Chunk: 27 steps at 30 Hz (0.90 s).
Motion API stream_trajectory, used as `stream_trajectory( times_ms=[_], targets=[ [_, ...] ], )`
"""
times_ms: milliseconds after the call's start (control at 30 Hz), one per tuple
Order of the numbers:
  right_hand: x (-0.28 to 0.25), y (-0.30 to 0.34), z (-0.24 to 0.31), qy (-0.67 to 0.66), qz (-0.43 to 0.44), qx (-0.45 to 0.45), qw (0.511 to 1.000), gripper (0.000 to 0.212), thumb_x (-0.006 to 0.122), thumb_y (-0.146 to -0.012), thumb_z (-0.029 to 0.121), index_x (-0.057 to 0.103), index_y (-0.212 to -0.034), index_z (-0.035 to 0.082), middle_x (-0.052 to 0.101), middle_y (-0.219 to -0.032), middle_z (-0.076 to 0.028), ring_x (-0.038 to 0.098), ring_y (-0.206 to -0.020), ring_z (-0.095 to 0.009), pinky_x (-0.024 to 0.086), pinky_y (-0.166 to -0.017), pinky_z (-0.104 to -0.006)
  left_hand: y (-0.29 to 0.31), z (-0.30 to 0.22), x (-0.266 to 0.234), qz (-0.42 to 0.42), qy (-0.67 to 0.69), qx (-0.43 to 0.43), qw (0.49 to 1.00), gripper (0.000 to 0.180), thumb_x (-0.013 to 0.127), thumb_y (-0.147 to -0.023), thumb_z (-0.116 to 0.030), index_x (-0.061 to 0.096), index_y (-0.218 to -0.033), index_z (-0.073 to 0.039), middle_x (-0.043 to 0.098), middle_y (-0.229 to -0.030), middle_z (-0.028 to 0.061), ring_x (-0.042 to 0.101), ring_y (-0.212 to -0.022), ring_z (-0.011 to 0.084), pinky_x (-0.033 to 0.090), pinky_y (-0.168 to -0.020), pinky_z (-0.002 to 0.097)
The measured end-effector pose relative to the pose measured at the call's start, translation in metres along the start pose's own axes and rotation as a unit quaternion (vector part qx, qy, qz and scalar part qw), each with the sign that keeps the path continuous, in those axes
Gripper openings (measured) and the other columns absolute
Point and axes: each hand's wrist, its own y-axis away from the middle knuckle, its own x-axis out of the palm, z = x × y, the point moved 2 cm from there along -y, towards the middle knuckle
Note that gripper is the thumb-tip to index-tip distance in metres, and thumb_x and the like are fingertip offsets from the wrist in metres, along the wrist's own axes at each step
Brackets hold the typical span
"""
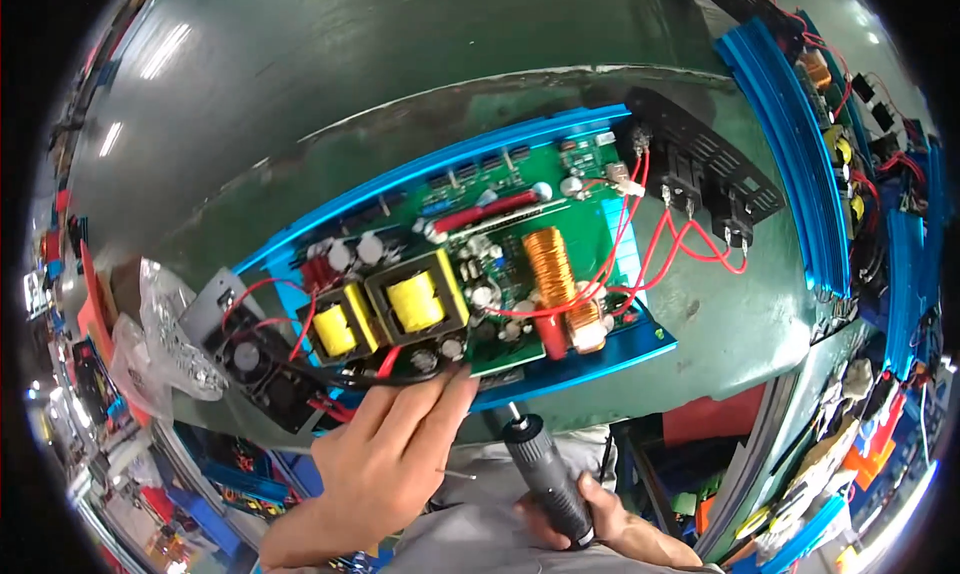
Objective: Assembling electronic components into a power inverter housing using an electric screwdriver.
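Observation:
A blue metal housing (pixel 590 371) lies on the green bench, its long walls running left to right. Inside sits a green circuit board (pixel 590 236) with two yellow-wound transformers (pixel 415 302) and a copper coil (pixel 549 264). My left hand (pixel 385 459) reaches over the near wall, fingertips at the board's edge beside a black cable; the thumb is hidden beneath. A thin metal piece beside that hand is too small to name. Below the housing, my right hand (pixel 600 519) grips a black electric screwdriver (pixel 547 479), its bit pointing up, apart from the housing.
Red wires join the board to a black slotted end panel (pixel 710 169) at right and a fan panel (pixel 250 359) at left. A clear plastic bag (pixel 175 334) lies farther left. More blue housings (pixel 785 144) stand at the right. Orange card (pixel 97 304) stands far left.

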Motion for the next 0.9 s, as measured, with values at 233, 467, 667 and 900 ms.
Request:
stream_trajectory(
  times_ms=[233, 467, 667, 900],
  targets=[
    [-0.026, 0.059, -0.001, 0.26, -0.382, -0.386, 0.799, 0.088, 0.037, -0.092, 0.075, 0.051, -0.124, -0.006, 0.06, -0.077, -0.009, 0.059, -0.064, -0.017, 0.047, -0.06, -0.029, 0.02, 0.008, -0.005, -0.147, 0.067, 0.031, 0.986, 0.035, 0.076, -0.076, -0.002, 0.073, -0.111, -0.002, 0.07, -0.101, 0.0104, 0.068, -0.082, 0.0209, 0.055, -0.065, 0.0259],
    [0.054, 0.08, 0.087, 0.427, -0.595, -0.356, 0.58, 0.066, 0.071, -0.087, 0.016, 0.043, -0.145, 0.001, 0.06, -0.089, -0.006, 0.055, -0.074, -0.012, 0.044, -0.063, -0.0275, 0.08, 0.053, -0.015, -0.368, 0.047, -0.355, 0.858, 0.038, 0.068, -0.094, -0.012, 0.061, -0.129, 0.001, 0.062, -0.125, 0.0145, 0.06, -0.107, 0.0216, 0.049, -0.086, 0.0354],
    [0.12, 0.043, 0.131, 0.724, -0.476, -0.457, 0.202, 0.041, 0.073, -0.082, 0.0, 0.062, -0.122, 0.002, 0.063, -0.109, -0.015, 0.061, -0.101, -0.033, 0.049, -0.089, -0.0397, 0.079, 0.059, -0.024, -0.271, 0.113, -0.32, 0.901, 0.025, 0.081, -0.08, -0.014, 0.064, -0.084, 0.004, 0.064, -0.113, 0.0118, 0.066, -0.089, 0.0224, 0.056, -0.064, 0.0297],
    [0.204, -0.092, 0.11, 0.836, -0.127, -0.501, 0.185, 0.054, 0.082, -0.073, 0.012, 0.061, -0.122, 0.001, 0.059, -0.107, -0.013, 0.062, -0.087, -0.027, 0.053, -0.072, -0.0368, 0.061, 0.024, -0.064, -0.332, 0.096, -0.21, 0.914, 0.025, 0.077, -0.076, -0.002, 0.053, -0.075, 0.001, 0.067, -0.105, 0.0125, 0.066, -0.08, 0.021, 0.054, -0.057, 0.0275]
  ],
)
